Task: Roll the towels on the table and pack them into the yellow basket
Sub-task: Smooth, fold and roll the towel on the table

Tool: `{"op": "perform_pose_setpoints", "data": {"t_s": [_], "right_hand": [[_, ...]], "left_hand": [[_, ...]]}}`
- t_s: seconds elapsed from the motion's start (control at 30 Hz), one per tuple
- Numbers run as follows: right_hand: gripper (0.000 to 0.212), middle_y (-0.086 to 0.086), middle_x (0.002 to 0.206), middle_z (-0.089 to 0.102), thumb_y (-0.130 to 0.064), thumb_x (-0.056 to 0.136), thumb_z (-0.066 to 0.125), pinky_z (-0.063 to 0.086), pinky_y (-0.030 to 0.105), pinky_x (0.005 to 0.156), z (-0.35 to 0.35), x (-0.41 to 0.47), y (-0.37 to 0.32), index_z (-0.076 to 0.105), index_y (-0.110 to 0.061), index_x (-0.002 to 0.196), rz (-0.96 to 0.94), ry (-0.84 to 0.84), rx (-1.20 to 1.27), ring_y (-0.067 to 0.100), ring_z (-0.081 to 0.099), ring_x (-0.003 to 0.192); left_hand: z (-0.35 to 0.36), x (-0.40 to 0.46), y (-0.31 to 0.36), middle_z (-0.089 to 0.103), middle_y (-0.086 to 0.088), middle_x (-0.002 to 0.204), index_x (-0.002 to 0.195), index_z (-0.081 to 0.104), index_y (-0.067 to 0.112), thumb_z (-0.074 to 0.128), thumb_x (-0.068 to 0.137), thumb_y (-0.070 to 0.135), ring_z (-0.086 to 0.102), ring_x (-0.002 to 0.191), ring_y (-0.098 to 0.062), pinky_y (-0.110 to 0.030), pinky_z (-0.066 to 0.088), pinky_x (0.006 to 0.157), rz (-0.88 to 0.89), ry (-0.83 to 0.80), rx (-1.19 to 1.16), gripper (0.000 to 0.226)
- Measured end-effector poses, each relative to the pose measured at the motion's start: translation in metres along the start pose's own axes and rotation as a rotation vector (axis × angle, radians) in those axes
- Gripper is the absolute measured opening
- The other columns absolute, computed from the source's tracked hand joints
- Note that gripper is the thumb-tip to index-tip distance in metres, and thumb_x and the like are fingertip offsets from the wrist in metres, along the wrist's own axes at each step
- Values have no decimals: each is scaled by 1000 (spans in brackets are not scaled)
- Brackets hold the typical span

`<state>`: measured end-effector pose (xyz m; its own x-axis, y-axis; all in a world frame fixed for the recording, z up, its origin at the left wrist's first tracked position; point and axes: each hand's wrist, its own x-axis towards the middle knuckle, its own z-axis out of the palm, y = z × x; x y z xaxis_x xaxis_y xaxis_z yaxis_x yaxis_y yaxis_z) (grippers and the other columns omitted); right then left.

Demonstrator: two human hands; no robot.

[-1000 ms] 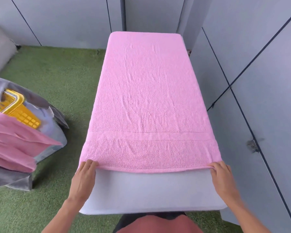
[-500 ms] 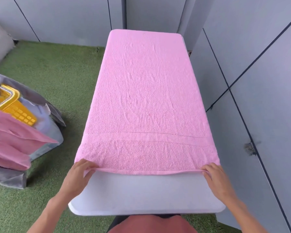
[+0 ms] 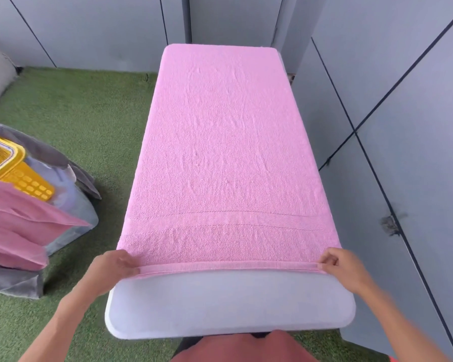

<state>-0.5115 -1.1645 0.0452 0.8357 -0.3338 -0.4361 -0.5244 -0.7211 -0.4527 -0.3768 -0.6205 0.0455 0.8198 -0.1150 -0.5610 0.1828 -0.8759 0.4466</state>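
Note:
A large pink towel [image 3: 228, 152] lies flat along the white table [image 3: 228, 307], covering all but the near end. Its near edge is folded over into a narrow first turn. My left hand [image 3: 113, 267] pinches the left corner of that fold. At the right corner my right hand [image 3: 343, 267] pinches the same fold. The yellow basket [image 3: 16, 171] stands on the floor at the far left, partly hidden by grey cloth and by pink towels [image 3: 19, 231] draped in front of it.
Grey panel walls [image 3: 403, 126] run close along the table's right side and behind it. Green artificial turf [image 3: 89, 121] covers the floor on the left. Grey fabric [image 3: 71, 178] wraps the basket.
Both hands have turned the towel's near edge over into a thin fold, and the edge has shifted slightly away from me.

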Motion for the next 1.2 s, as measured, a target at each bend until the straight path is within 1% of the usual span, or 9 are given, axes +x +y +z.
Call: {"op": "perform_pose_setpoints", "data": {"t_s": [0.13, 0.23, 0.3, 0.43, 0.67, 0.9, 0.97, 1.07, 1.2], "right_hand": [[14, -13, 77, 50, -31, 78, 73, 25, 31, 71, 14, -23, -3, 61, -34, 74, -43, 255, -269, 13, 49, 83], [20, -12, 79, 53, -21, 84, 71, 47, 38, 74, 30, -32, 4, 56, -33, 78, -97, 299, -104, 13, 60, 74], [19, -11, 85, 53, -20, 87, 67, 47, 39, 79, 37, -35, 8, 55, -34, 83, -113, 310, -48, 12, 59, 77], [16, -10, 97, 49, -18, 84, 71, 41, 33, 84, 34, -36, 13, 63, -26, 96, -128, 324, -84, 14, 43, 94], [38, -8, 110, 47, -4, 76, 73, 39, 30, 93, 29, -43, 20, 63, -17, 111, -185, 292, -138, 17, 45, 109], [20, -4, 90, 59, 5, 79, 70, 38, 25, 83, 29, -30, 22, 73, -5, 96, -266, 400, -207, 18, 52, 91], [17, 0, 90, 64, 4, 81, 68, 38, 27, 82, 27, -32, 25, 72, -5, 95, -280, 393, -241, 23, 55, 88], [16, 3, 90, 65, 6, 81, 67, 37, 27, 81, 26, -39, 29, 71, -3, 94, -302, 386, -287, 17, 48, 87], [15, 1, 92, 65, 2, 86, 63, 38, 28, 80, 29, -40, 28, 70, -5, 98, -260, 366, -279, 21, 52, 88]], "left_hand": [[19, -16, 4, 55, 8, 71, 72, 59, 27, 80, 69, 44, 53, 73, -20, -35, 38, 65, 131, 386, 421, 27], [44, -35, 10, 52, 8, 70, 76, 57, 22, 74, 81, 20, 50, 66, -18, -32, 41, 47, 176, 462, 305, 18], [57, -41, 5, 48, 7, 80, 84, 56, 23, 67, 85, 14, 48, 77, -20, -38, 46, 49, 149, 480, 238, 14], [71, -42, -18, 51, -7, 101, 98, 64, 16, 83, 67, 8, 48, 85, -31, -45, 50, 65, 262, 561, 337, 37], [64, -43, -19, 58, -9, 100, 107, 63, 16, 82, 69, 10, 58, 78, -33, -46, 48, 70, 278, 619, 402, 42], [63, -32, -15, 62, -10, 101, 98, 66, 9, 77, 74, 2, 59, 90, -35, -46, 48, 68, 290, 621, 416, 28], [63, -35, -19, 64, -7, 98, 97, 67, 11, 70, 84, 12, 61, 89, -34, -44, 48, 69, 302, 646, 417, 14], [66, -46, -32, 65, -2, 98, 99, 66, 16, 52, 86, 25, 60, 91, -29, -40, 46, 70, 315, 620, 406, 21], [63, -50, -34, 66, -3, 98, 104, 67, 14, 76, 71, -5, 60, 88, -30, -41, 47, 72, 271, 581, 383, 40]]}}
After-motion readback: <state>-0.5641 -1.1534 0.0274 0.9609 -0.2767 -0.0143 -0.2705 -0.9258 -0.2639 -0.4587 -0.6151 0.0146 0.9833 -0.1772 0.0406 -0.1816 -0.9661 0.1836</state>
